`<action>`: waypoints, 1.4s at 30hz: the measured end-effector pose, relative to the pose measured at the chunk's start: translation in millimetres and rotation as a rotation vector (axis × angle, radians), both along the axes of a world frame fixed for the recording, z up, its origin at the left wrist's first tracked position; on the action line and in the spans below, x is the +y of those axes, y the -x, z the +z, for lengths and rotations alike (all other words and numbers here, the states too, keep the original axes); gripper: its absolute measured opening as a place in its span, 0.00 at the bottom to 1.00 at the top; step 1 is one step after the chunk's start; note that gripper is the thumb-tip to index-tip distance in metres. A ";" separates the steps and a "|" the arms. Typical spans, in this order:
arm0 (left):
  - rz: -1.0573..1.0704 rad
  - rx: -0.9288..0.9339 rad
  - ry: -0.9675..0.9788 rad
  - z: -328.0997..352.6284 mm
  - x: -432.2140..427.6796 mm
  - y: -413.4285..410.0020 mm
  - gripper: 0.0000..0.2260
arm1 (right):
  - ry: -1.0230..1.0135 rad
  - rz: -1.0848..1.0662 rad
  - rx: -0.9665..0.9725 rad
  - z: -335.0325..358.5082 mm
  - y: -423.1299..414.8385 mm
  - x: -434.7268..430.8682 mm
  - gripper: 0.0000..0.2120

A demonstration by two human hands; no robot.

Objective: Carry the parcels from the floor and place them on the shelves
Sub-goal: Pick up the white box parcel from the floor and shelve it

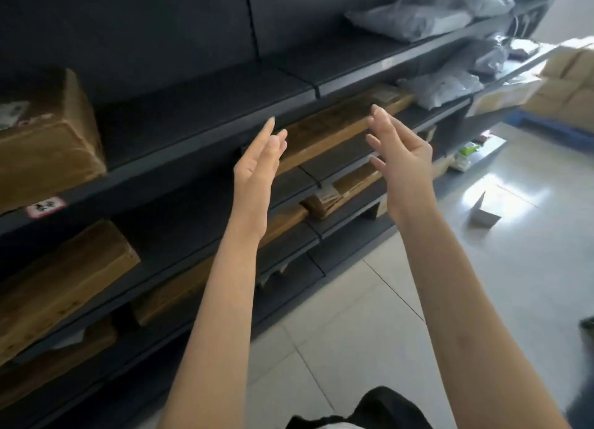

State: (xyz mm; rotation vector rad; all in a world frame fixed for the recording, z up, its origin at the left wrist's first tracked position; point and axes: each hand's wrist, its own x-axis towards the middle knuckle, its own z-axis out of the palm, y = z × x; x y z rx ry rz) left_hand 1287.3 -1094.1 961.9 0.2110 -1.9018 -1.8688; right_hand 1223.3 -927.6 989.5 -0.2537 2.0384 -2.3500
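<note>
Both my hands are raised in front of dark grey shelves (205, 145), palms facing each other, fingers spread. My left hand (258, 165) and my right hand (400, 158) hold nothing. Between and behind them a long brown cardboard parcel (337, 123) lies on the second shelf. Another brown parcel (45, 139) sits on the top shelf at far left. More brown parcels (61, 277) rest on lower shelves. Grey plastic mailer bags (414, 18) lie on the upper shelf at right.
A stack of cardboard boxes (569, 84) stands on a blue pallet (553, 129) at far right. A small folded grey card (482, 213) lies on the pale tiled floor (369, 332). Small green-and-white items (466, 155) sit by the shelf base.
</note>
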 end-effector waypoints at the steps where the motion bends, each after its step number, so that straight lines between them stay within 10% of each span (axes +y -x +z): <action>1: -0.044 0.000 -0.006 -6.1 26.0 17.4 0.23 | -0.006 -0.046 0.002 -7.1 11.1 29.4 0.17; 18: -0.589 -0.191 -0.163 -84.4 414.4 311.9 0.19 | -0.019 -0.639 -0.225 -87.5 198.2 415.5 0.17; 42: -0.485 -0.415 -0.221 -171.3 703.1 861.7 0.20 | -0.100 -0.607 -0.434 -165.9 753.8 721.8 0.17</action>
